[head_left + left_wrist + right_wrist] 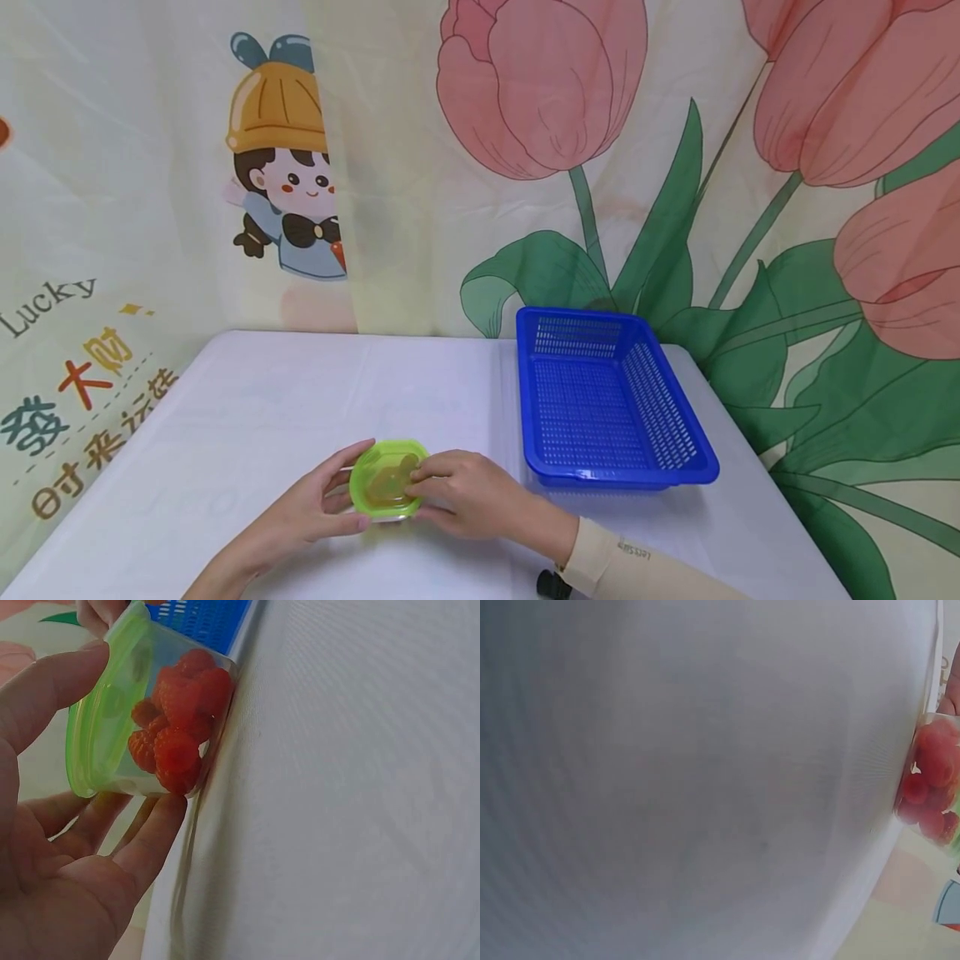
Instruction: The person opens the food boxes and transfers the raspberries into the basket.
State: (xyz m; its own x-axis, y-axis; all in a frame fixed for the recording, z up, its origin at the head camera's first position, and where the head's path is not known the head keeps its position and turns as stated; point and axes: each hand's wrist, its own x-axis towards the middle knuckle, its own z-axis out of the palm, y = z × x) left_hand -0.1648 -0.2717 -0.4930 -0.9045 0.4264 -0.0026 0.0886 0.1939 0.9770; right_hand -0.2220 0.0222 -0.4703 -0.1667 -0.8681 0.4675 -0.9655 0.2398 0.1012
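Note:
A clear plastic container (161,652) with a translucent green lid (378,479) stands on the white table, near its front edge. Red raspberries (180,754) show through the clear wall, and some appear in the right wrist view too. My left hand (326,496) holds the container from the left, its thumb and fingers spread round the sides. From the other side, my right hand (472,496) grips the lid's right edge with bent fingers, the thumb lower down. The right fingertips are mostly hidden in the wrist views.
An empty blue plastic basket (618,477) with slotted walls sits at the right rear of the table (285,408). A small black object (553,585) lies at the front, by the right sleeve. A printed cloth with tulips hangs behind.

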